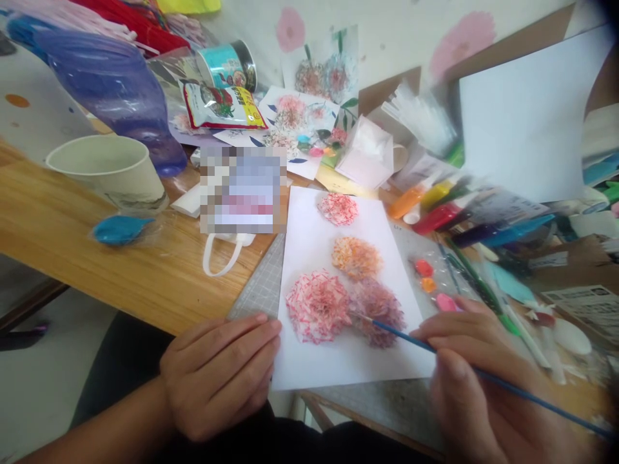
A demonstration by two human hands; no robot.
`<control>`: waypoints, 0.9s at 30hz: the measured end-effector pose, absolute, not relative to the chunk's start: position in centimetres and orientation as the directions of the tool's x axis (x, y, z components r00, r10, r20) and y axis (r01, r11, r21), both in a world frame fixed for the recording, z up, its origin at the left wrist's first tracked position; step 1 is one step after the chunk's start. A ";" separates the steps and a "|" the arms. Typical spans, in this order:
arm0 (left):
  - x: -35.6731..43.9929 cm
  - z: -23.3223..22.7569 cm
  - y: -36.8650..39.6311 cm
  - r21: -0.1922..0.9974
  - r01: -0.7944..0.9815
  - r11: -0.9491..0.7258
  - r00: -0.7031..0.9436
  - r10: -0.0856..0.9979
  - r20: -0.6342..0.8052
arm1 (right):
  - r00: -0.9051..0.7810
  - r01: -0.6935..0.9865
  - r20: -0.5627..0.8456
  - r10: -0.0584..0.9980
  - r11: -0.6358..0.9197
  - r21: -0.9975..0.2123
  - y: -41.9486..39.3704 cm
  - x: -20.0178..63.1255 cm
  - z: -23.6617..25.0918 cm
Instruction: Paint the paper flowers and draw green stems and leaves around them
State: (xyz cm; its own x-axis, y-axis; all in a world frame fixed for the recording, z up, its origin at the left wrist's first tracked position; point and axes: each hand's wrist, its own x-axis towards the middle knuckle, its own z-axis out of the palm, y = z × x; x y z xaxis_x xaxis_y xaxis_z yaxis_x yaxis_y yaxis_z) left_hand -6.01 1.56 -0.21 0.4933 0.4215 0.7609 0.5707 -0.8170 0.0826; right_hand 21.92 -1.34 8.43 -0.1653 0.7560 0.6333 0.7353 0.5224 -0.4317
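Brushwork seems in hand: fingers of the right hand (476,374) clamp a blue paintbrush (403,336), tip beside the near pink flower (318,306) on white paper (307,225), calling for a light touch. Fingers of the left hand (220,377) lie together (grip unclear) at its left edge. Beneath: grey cutting mat (256,283), wooden table (140,277); far, a pale wall (387,32).

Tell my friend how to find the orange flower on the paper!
At the wooden table, find the white sheet under the blue paintbrush. The orange flower sits just below that sheet's topmost flower. It alone there is orange; its neighbours are pinkish-red or purple.
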 end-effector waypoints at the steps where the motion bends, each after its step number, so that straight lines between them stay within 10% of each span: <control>1: -6.0 -0.2 1.6 0.081 0.572 -0.816 0.493 0.421 0.761 | -0.181 0.735 0.629 0.756 0.529 -0.424 -1.4 22.0 8.4; 27: -5.9 -0.1 1.6 0.079 0.579 -0.812 0.480 0.417 0.772 | -0.252 0.763 0.598 0.761 0.536 -0.360 -1.3 22.1 8.8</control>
